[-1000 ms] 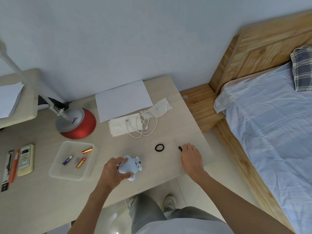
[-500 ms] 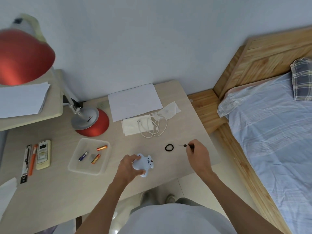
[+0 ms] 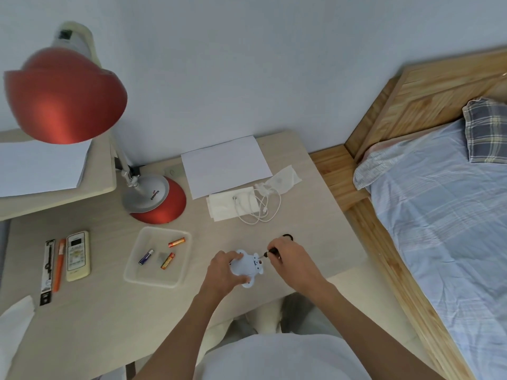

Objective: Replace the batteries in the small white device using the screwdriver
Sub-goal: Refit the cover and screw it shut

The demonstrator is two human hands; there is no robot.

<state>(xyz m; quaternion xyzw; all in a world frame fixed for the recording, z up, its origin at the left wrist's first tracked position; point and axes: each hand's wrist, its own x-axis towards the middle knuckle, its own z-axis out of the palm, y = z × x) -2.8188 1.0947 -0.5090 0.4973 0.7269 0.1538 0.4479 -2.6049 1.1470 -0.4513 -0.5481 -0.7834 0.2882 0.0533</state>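
The small white bear-shaped device (image 3: pixel 249 266) lies near the desk's front edge, and my left hand (image 3: pixel 222 272) grips its left side. My right hand (image 3: pixel 290 259) pinches the small black-handled screwdriver (image 3: pixel 271 252), whose tip points down-left at the device's right part. A clear plastic tray (image 3: pixel 137 272) to the left holds three batteries: one blue (image 3: pixel 146 256) and two orange (image 3: pixel 177 241), (image 3: pixel 168 260).
A red desk lamp (image 3: pixel 156 198) stands at the back left, its shade (image 3: pixel 64 96) overhanging. White paper (image 3: pixel 225 164), a tissue with a white cable (image 3: pixel 259 207), a black ring (image 3: pixel 287 236), a remote (image 3: pixel 78 255) and pens lie on the desk (image 3: pixel 315 215). A bed (image 3: pixel 439 215) is on the right.
My right hand picked the screwdriver up from the desk and brought it left to the device. The camera view shifted, bringing the lamp shade into sight.
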